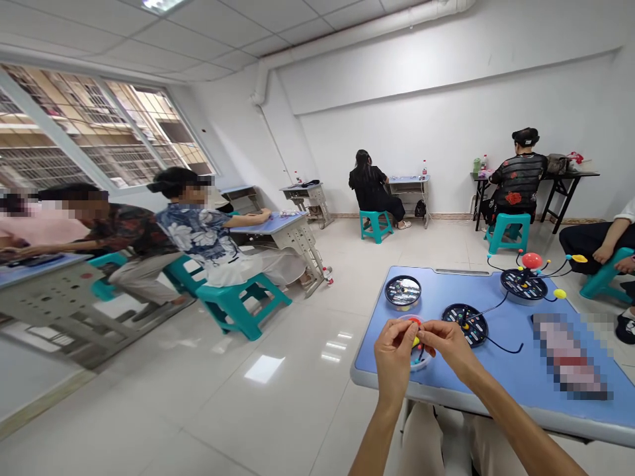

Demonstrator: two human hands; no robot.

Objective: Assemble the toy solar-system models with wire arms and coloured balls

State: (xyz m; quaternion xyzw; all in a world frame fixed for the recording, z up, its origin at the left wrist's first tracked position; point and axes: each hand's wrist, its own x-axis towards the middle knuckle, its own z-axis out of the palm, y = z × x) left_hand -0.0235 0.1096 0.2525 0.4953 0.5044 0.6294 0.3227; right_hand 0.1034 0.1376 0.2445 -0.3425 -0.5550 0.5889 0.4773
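My left hand (pixel 395 347) and my right hand (pixel 450 342) meet over the near left part of the blue desk, their fingers pinched together. What lies between the fingertips is too small and covered to make out; a bit of red and yellow shows there. Below them stands a clear round tub (pixel 425 363) with small coloured parts, half hidden by my left hand. Close to my right hand is a black disc base (pixel 477 325) with a thin black arm (pixel 505 348) curving out to the right.
A finished-looking planet model (pixel 532 262) with coloured balls on arms stands at the desk's back right. Another black disc (pixel 403 291) lies back left. A blurred-out flat item (pixel 570 357) is at the right. Seated people and green stools (pixel 243 304) surround the desk.
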